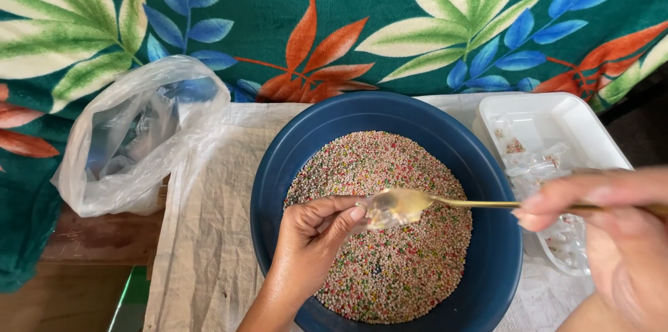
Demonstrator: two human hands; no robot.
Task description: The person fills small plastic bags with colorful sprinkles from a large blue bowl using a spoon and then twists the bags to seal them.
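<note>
The head camera looked straight down at a round dark blue bowl [487,234] that sat in the middle of the view, filled with tiny multicoloured beads [396,262] in pink, green, white and yellow. The left hand [313,234] reached in from the bottom edge and hovered over the beads, its fingers [348,215] pinched around a small clear plastic pouch [379,215] held open at the bowl of a spoon. The right hand [612,234] came in from the right edge, blurred and close to the camera, its fingers closed on the thin handle of a gold-coloured spoon [417,201] — the spoon lay level above the beads, with its bowl touching the pouch in the left hand. The blue bowl rested on a pale woven sheet [209,234] spread over a wooden tabletop [90,241], which showed bare at the lower left. To the right of the bowl, just beside it, stood a white rectangular tray [557,113] that held several small clear packets [536,165], some with a few beads inside. To the left of the bowl lay a crumpled translucent plastic bag [132,137], slumped open on the edge of the sheet. Behind everything — along the top of the view — hung a green cloth [278,5] printed with large leaves in cream, blue and orange.
</note>
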